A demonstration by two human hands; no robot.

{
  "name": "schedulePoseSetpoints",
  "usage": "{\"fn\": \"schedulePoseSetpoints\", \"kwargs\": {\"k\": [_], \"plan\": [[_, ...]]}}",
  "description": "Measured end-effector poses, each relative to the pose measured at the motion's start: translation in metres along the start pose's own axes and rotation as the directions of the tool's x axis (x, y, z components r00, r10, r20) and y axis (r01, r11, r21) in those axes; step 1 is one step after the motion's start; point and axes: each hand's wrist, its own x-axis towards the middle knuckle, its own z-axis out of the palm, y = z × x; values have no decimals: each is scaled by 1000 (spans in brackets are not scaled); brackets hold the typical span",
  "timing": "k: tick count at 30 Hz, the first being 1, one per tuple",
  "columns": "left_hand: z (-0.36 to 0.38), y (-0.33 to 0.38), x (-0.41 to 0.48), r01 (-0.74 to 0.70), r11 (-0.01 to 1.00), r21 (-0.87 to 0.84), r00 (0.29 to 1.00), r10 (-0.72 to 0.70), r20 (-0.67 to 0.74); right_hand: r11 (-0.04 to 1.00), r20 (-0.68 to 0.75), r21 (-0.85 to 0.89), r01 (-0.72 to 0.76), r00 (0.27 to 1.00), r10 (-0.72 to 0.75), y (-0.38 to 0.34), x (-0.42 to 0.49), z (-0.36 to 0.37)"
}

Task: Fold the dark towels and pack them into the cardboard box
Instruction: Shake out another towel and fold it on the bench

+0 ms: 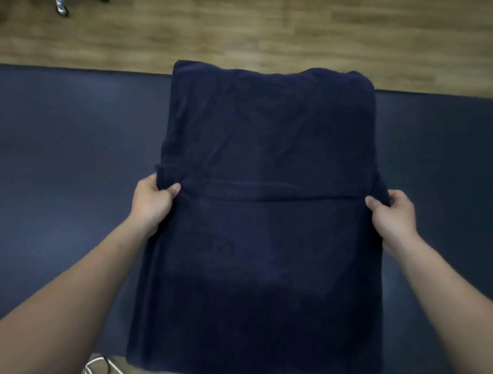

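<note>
Dark desk point(51, 142) carried towel point(267, 135), mid-fold; left hand point(154, 198) and right hand point(393, 219) gripped side edges. Box unseen, packing left.

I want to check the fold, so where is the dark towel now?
In the head view the dark towel lies in the middle, across the dark table; the left hand grips its left edge, the right hand its right edge.

A dark towel point(267, 147) lies across the padded table point(52, 130).

dark towel point(269, 147), pinched by both hands
</note>
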Motion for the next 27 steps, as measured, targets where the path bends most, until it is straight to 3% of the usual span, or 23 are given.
{"fn": "schedulePoseSetpoints", "kwargs": {"k": [4, 11, 15, 19, 24, 27], "plan": [[22, 46, 51, -132, 991, 7, 991, 133, -10, 997, -49, -23, 73, 996, -74, -33, 40, 13], [36, 106, 109, -143, 985, -94, 989, 146, 24, 988, -28, 120, 99, 995, -96, -103, 94, 35], [10, 57, 83, -18, 999, -45, 989, 24, 147, 994, 73, 23, 109, 991, -110, -58, 70, 29], [-18, 7, 34, 71, 997, 17, 971, -73, 229, 999, 183, -28, 31, 983, -25, -6, 21, 9], [-42, -46, -26, 183, 977, 112, 944, -207, 257, 983, 188, -186, 2, 982, 34, 54, -58, -22], [-45, -63, -60, 205, 975, 86, 930, -222, 293, 992, 220, -113, -48, 973, 72, 80, -82, -32]]}}
